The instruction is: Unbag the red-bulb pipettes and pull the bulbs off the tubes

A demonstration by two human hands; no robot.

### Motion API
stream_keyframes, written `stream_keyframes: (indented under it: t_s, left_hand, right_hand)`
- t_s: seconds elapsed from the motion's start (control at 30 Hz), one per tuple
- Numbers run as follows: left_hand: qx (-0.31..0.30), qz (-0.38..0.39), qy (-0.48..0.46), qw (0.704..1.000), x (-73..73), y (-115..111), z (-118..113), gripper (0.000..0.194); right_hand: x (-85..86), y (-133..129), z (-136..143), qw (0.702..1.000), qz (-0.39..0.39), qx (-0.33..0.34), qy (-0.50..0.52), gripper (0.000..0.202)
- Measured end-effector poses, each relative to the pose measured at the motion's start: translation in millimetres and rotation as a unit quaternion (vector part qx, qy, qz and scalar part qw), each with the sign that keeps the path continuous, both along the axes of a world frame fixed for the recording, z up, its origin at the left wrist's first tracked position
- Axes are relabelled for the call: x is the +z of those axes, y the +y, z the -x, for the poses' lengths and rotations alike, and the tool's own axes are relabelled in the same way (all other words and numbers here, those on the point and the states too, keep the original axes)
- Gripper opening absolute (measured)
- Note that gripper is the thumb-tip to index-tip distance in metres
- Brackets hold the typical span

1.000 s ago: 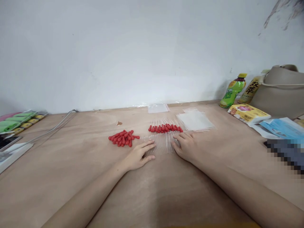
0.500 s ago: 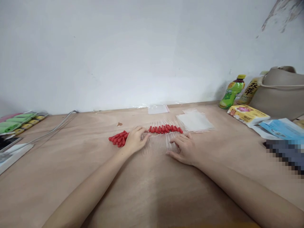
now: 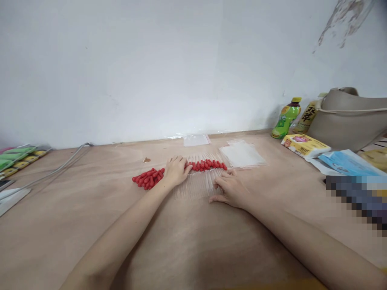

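A row of droppers with red rubber bulbs [image 3: 208, 164] lies side by side in the middle of the table, their clear thin tubes [image 3: 193, 186] reaching toward me and more clear tips showing behind the bulbs. My left hand [image 3: 175, 171] rests palm down over the row's left end, fingers stretched out and touching the bulbs; it hides a few. Left of it is a loose heap of red rubber bulbs [image 3: 148, 178]. My right hand [image 3: 229, 189] lies at the row's right end, fingers bent and apart beside the tubes, with nothing seen in its grasp.
Clear plastic bags [image 3: 243, 154] are stacked right of the row, and another bag [image 3: 196, 140] lies near the wall. Farther right stand a green bottle [image 3: 286, 119], a tissue pack [image 3: 305, 146], a blue packet [image 3: 349, 162] and a grey bag [image 3: 347, 121]. A cable [image 3: 65, 165] runs at left.
My left hand has slid right onto the left end of the dropper row. My right hand has barely moved beside the tubes. The view has turned slightly to the right.
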State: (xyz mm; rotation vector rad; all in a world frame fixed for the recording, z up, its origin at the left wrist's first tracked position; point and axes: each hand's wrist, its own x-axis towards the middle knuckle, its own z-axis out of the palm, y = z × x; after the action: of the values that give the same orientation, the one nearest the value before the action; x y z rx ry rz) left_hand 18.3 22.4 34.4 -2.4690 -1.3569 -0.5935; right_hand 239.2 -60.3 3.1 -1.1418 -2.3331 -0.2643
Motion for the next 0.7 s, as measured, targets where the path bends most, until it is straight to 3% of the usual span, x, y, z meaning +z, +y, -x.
stream_keyframes:
  t_s: [0.23,0.4,0.5,0.7]
  left_hand:
    - [0.018,-0.052,-0.117,0.992,-2.6,-40,22,0.022]
    - [-0.087,-0.015,-0.139,0.986,-17.6,-78,45,0.013]
    - [-0.132,0.011,-0.121,0.984,-21.6,-88,48,0.010]
    - [-0.158,0.000,-0.126,0.979,-21.8,-88,44,0.008]
  right_hand:
    - [1.0,-1,-1,1.000,-0.011,0.008,0.021,0.045]
    - [2.1,-8,7,0.980,-0.109,-0.035,0.163,0.043]
    - [3.3,-11,11,0.985,-0.114,0.007,0.127,0.058]
    - [2.6,-10,16,0.991,-0.105,0.062,0.061,0.023]
